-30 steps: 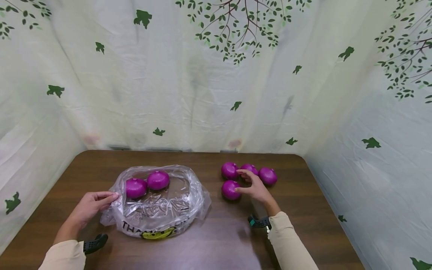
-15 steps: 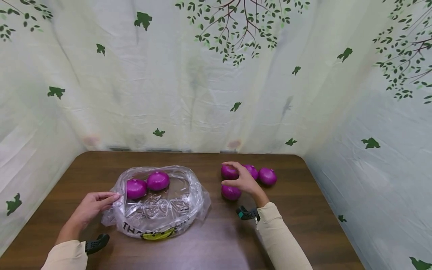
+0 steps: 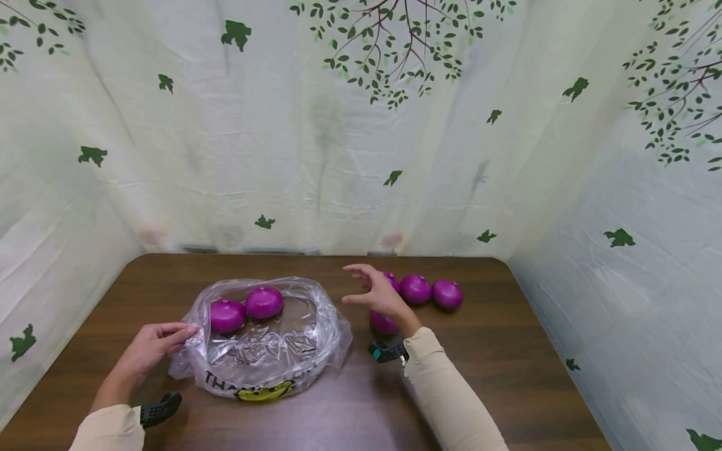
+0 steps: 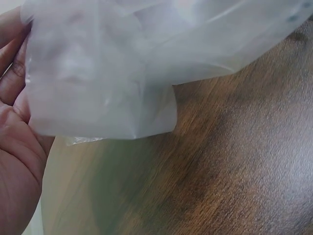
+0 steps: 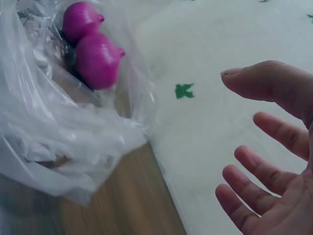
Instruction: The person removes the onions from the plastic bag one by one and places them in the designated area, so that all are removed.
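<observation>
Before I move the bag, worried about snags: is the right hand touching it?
Apart. The right wrist view shows pale sheet between the right hand and the bag.

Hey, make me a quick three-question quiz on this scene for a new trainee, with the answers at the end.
1. How many purple onions lie inside the plastic bag?
2. True or false: the right hand holds nothing.
3. What do the fingertips of the left hand pinch? A) one of the purple onions, B) the plastic bag, C) the right hand.

Key: 1. Two. 2. True. 3. B.
</observation>
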The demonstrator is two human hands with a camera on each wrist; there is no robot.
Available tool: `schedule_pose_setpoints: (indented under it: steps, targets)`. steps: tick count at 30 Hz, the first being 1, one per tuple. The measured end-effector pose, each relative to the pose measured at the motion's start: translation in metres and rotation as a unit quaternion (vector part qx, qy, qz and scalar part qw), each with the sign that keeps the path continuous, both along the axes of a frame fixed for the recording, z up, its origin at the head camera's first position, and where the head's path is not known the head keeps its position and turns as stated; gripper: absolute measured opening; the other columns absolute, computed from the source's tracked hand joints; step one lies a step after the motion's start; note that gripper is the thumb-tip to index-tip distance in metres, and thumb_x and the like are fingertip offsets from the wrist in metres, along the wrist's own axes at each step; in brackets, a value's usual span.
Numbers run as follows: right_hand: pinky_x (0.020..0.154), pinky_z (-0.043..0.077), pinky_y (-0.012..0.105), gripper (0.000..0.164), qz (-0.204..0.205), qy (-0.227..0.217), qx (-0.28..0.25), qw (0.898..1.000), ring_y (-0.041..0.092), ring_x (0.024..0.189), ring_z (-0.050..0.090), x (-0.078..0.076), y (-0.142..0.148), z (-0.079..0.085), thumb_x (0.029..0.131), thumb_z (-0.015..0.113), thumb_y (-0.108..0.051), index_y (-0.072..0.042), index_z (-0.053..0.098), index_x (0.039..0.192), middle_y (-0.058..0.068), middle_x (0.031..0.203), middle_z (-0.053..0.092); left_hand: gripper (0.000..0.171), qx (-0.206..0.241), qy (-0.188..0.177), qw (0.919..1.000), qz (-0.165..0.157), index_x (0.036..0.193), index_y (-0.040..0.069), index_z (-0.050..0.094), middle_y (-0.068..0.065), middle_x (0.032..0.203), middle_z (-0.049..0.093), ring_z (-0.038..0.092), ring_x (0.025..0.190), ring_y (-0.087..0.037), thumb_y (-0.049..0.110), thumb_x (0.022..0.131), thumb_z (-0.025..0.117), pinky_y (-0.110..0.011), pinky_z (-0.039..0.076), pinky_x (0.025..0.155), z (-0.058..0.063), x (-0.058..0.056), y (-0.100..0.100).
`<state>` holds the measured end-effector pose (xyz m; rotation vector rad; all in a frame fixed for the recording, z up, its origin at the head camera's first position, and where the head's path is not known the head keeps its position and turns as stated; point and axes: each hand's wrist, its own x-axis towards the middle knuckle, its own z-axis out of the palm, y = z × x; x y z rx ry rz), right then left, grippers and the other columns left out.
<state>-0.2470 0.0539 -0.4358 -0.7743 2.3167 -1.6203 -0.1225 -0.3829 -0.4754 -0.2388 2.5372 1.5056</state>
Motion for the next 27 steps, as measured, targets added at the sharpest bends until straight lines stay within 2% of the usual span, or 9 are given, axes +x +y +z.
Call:
schedule_pose_setpoints:
  steps: [4, 5, 11, 14, 20, 27]
  targets:
    - [0.101, 0.039, 0.054, 0.059, 0.011, 0.000, -0.001, 1.000, 0.036, 0.123, 0.048, -0.002, -0.012, -0.001, 0.078, 0.079, -0.004, -0.006, 0.054, 0.132, 0.015, 0.134, 0.052, 0.049, 0.004, 0.003, 1.0000, -0.001, 0.119, -0.014, 0.058, -0.006, 0.106, 0.067, 0.059, 0.084, 0.001, 0.031, 0.098, 0.057, -0.020, 0.051, 0.074, 0.001, 0.000, -0.001]
    - [0.101, 0.040, 0.053, 0.059, 0.010, 0.001, -0.004, 1.000, 0.036, 0.122, 0.049, -0.004, -0.015, -0.006, 0.078, 0.079, -0.004, -0.007, 0.055, 0.131, 0.014, 0.133, 0.053, 0.050, 0.003, 0.003, 1.0000, 0.001, 0.119, -0.013, 0.059, -0.006, 0.106, 0.066, 0.058, 0.084, 0.002, 0.031, 0.098, 0.057, -0.020, 0.051, 0.074, 0.001, 0.000, -0.001]
    - [0.097, 0.045, 0.048, 0.058, 0.015, -0.037, -0.014, 0.999, 0.040, 0.121, 0.049, -0.004, -0.027, -0.010, 0.077, 0.078, -0.002, -0.005, 0.056, 0.130, 0.017, 0.130, 0.054, 0.048, 0.014, 0.009, 0.9999, 0.004, 0.119, -0.014, 0.059, -0.005, 0.105, 0.067, 0.059, 0.084, 0.002, 0.029, 0.098, 0.057, -0.019, 0.051, 0.075, -0.002, 0.001, 0.007]
    - [0.097, 0.045, 0.048, 0.057, 0.030, -0.045, -0.017, 0.998, 0.043, 0.122, 0.048, -0.004, -0.032, -0.011, 0.078, 0.077, 0.000, -0.003, 0.055, 0.130, 0.021, 0.132, 0.051, 0.049, 0.018, 0.006, 0.9998, 0.004, 0.120, -0.013, 0.059, -0.005, 0.106, 0.067, 0.059, 0.085, 0.001, 0.031, 0.098, 0.057, -0.020, 0.051, 0.076, -0.003, 0.000, 0.010]
    - [0.099, 0.042, 0.051, 0.056, 0.073, -0.022, -0.018, 0.997, 0.043, 0.122, 0.048, -0.002, -0.050, -0.015, 0.081, 0.075, 0.000, 0.004, 0.051, 0.131, 0.025, 0.135, 0.049, 0.048, 0.017, 0.004, 0.9998, 0.011, 0.120, -0.014, 0.058, -0.007, 0.107, 0.067, 0.059, 0.084, 0.002, 0.029, 0.098, 0.057, -0.020, 0.051, 0.075, -0.001, 0.001, 0.008]
    - [0.101, 0.039, 0.053, 0.057, 0.082, -0.049, -0.040, 0.995, 0.042, 0.122, 0.048, 0.004, -0.073, -0.020, 0.080, 0.074, 0.002, 0.006, 0.050, 0.131, 0.026, 0.134, 0.050, 0.048, 0.012, 0.005, 0.9999, 0.010, 0.119, -0.014, 0.058, -0.007, 0.107, 0.066, 0.058, 0.084, 0.004, 0.029, 0.098, 0.057, -0.019, 0.051, 0.075, 0.003, 0.004, 0.004]
